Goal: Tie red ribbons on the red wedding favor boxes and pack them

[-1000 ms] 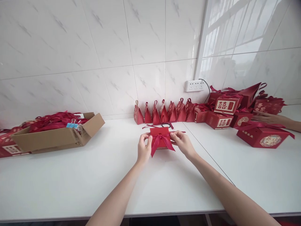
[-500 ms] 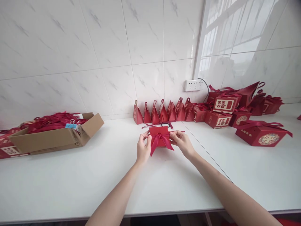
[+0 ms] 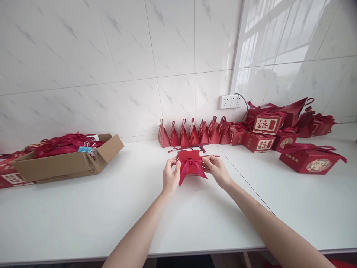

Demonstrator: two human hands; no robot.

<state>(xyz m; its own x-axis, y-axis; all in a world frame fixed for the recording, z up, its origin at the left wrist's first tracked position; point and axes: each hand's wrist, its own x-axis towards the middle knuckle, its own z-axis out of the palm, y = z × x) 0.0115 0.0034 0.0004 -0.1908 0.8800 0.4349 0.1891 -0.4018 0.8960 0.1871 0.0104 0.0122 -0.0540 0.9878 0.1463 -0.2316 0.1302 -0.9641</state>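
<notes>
A small red gift box stands on the white table in front of me, with a dark red ribbon tied in a bow on its near face. Two ribbon tails hang down from the knot. At the box's left side my left hand pinches the ribbon between thumb and fingers. My right hand does the same with the ribbon on the right side. What lies inside each pinch is partly hidden by the fingers. Just behind the box lie loose ribbon pieces and what looks like the black handle of scissors.
Several triangular red boxes line the wall. To the right is a pile of red gift boxes, with one ribboned box nearer. At left a cardboard carton holds red ribbons. A power strip is on the wall.
Almost nothing differs. Both hands keep their pinch on the ribbon, and the box with its bow appears shifted very slightly to the right.
</notes>
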